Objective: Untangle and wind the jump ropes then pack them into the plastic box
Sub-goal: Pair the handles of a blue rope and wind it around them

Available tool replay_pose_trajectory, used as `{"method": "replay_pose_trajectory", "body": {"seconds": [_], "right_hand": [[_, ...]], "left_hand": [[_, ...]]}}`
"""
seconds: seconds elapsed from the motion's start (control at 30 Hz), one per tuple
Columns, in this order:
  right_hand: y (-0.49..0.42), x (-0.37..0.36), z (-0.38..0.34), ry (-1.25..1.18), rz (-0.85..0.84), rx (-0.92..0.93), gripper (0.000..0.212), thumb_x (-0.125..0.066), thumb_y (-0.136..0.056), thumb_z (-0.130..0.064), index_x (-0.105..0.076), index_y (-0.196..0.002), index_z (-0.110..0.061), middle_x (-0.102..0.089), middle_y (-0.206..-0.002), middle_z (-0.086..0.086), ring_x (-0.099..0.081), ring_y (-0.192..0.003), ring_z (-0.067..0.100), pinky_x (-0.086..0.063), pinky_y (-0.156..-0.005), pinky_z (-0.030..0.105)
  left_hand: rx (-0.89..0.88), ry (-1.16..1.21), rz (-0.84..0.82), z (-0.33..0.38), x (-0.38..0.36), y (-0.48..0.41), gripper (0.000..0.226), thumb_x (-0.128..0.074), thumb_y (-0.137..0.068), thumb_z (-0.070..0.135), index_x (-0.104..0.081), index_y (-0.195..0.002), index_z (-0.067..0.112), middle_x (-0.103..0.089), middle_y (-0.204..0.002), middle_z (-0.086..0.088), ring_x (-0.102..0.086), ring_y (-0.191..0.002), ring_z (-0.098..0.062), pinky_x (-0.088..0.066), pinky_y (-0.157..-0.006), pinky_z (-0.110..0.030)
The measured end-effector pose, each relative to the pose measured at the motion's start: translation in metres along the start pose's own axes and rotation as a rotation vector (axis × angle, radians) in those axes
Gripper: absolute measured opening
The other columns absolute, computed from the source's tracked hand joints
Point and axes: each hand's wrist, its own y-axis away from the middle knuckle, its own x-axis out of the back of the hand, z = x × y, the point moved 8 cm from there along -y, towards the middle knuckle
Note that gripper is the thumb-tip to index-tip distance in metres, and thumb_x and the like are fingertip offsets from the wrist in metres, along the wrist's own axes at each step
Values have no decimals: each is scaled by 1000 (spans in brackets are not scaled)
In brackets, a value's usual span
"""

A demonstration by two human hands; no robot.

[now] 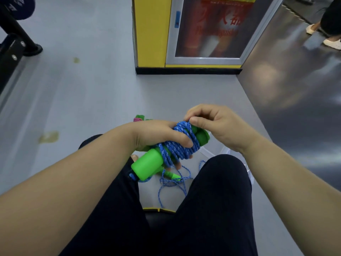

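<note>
Nearest to us, two legs in dark trousers (212, 200) fill the bottom of the view, knees apart, and between them we see the loose tail (166, 189) of a blue jump rope (177, 146) lying in slack loops on the grey floor (83, 98). Just above the knees, the rest of that rope is wound in tight turns round a pair of green handles (147, 166), held side by side and tilted, with one thick end pointing down to the left and the other end up to the right. The left hand (158, 133) grips this bundle from above, its thumb pressed across the coils and its fingertips showing underneath. The right hand (212, 121) meets the upper end, its thumb and forefinger pinching a loop of the rope where it crosses the handles. Behind the right knee we make out part of the clear plastic box (224, 150) standing on the floor; we cannot tell what lies in it. Just beyond the left hand, a bit of a second rope in pink and green (139, 118) peeks out. Farther off stands a yellow cabinet (149, 34) with a glass door (208, 30), a darker glossy floor (295, 98) runs along the right, another person's pale shoes (332, 43) show at the top right, and a black stand (20, 34) sits at the top left.
</note>
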Motion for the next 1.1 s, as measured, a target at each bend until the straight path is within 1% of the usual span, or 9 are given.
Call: {"method": "replay_pose_trajectory", "body": {"seconds": [0.13, 0.23, 0.3, 0.4, 0.5, 0.57, 0.63, 0.87, 1.1], "right_hand": [[-7, -16, 27, -113, -10, -114, 15, -57, -85, -32, -59, -100, -33, -63, -104, 2, -60, -92, 9, -52, -82, 24], [-15, -12, 43, -49, 117, -153, 3, -60, -87, -29, -59, -88, -32, -59, -82, -7, -54, -67, -4, -47, -62, 13], [-20, -2, 56, -53, 259, -170, 9, -60, -89, -24, -58, -80, -28, -55, -70, -10, -49, -55, -5, -42, -53, 12], [-25, 9, 77, -144, 406, -211, 11, -58, -91, -24, -56, -80, -27, -55, -75, -7, -52, -65, 3, -45, -61, 19], [-30, 2, 107, -250, 426, -389, 9, -55, -91, -33, -54, -86, -26, -58, -90, 0, -55, -76, 11, -48, -66, 29], [-32, -1, 121, -124, 414, -518, 22, -54, -88, -48, -54, -88, -26, -59, -91, -1, -58, -83, 16, -52, -70, 34], [-35, 4, 122, 11, 444, -505, 33, -56, -84, -54, -57, -90, -22, -59, -86, -4, -58, -82, 17, -51, -69, 34], [-45, 11, 136, -241, 502, -355, 18, -66, -82, -36, -60, -75, -21, -57, -73, -1, -54, -70, 14, -48, -67, 34], [-61, 9, 167, -268, 490, -346, 14, -64, -86, -28, -60, -76, -20, -56, -71, -5, -52, -63, 6, -47, -58, 20]], "left_hand": [[7, 183, 1, -16, 8, -17, 34, -61, -75, 18, -59, -106, 4, -67, -102, -22, -67, -80, -36, -55, -75, -48], [32, 248, 107, -24, 21, -26, 38, -71, -70, 32, -68, -96, 4, -68, -101, -22, -67, -86, -34, -46, -93, -58], [45, 122, 223, -30, 41, -26, 51, -84, -56, 46, -70, -91, 13, -71, -99, -12, -68, -91, -27, -47, -97, -50], [66, -213, 297, -39, 66, -25, 74, -84, -37, 61, -65, -100, 25, -73, -98, 1, -69, -93, -17, -51, -94, -41], [59, -373, 366, -51, 78, -33, 54, -85, -50, 51, -69, -95, 27, -73, -88, 5, -70, -86, -15, -55, -84, -34], [33, -409, 398, -52, 79, -40, 37, -83, -63, 39, -70, -93, 23, -73, -85, 4, -69, -82, -14, -56, -78, -28], [27, -338, 355, -55, 77, -45, 33, -82, -67, 31, -70, -96, 20, -74, -88, 1, -70, -83, -14, -56, -81, -30], [74, -14, 226, -77, 79, -66, 59, -87, -51, 24, -68, -104, 7, -73, -100, -12, -69, -94, -29, -53, -90, -42], [175, 161, 179, -101, 86, -91, 45, -80, -61, 14, -67, -103, 3, -72, -100, -15, -70, -90, -27, -57, -83, -38]]}}
